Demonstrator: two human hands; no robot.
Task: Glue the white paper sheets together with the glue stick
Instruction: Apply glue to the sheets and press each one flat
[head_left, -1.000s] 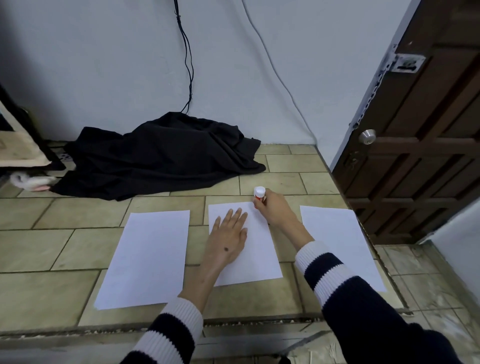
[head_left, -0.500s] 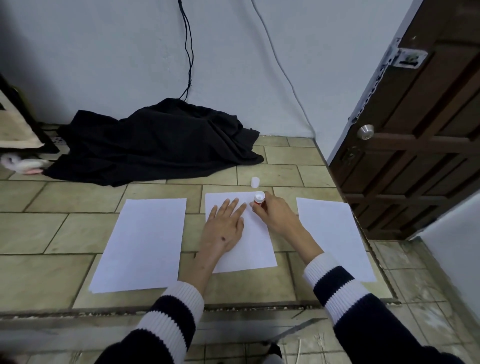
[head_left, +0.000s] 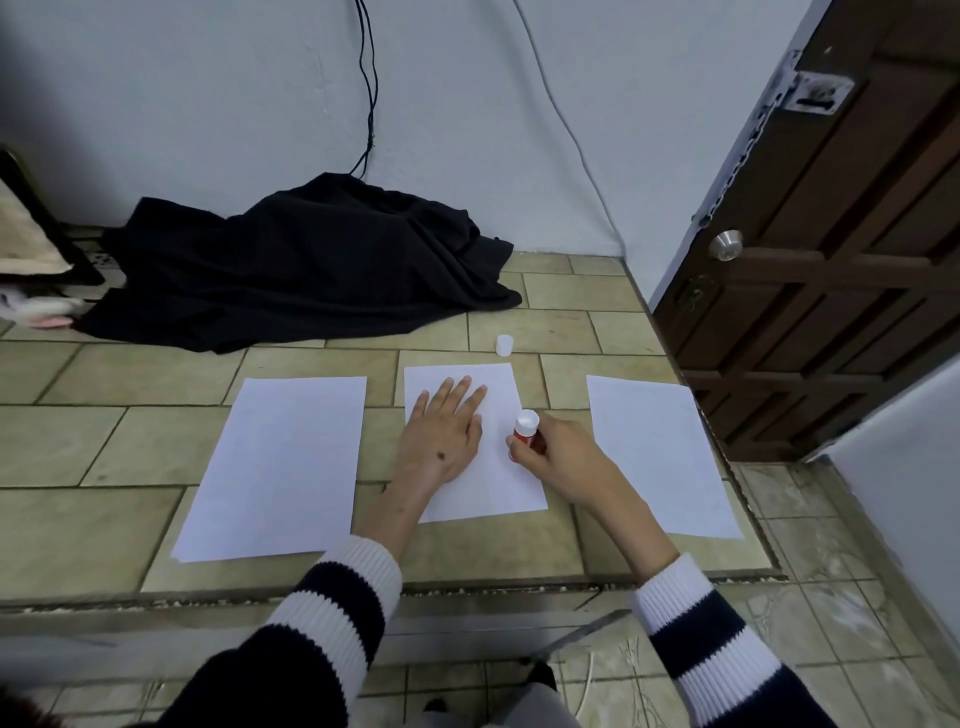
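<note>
Paper like the middle sheet (head_left: 498, 467) is flimsy and slides on tile, so the left hand (head_left: 441, 441) pins it with fingers spread flat while the right hand (head_left: 558, 460) has its fingers clenched round the light, rigid glue stick (head_left: 523, 430).

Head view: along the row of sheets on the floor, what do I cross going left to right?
Left sheet → left hand flat on the middle sheet → glue stick in the right hand → right sheet.
</note>
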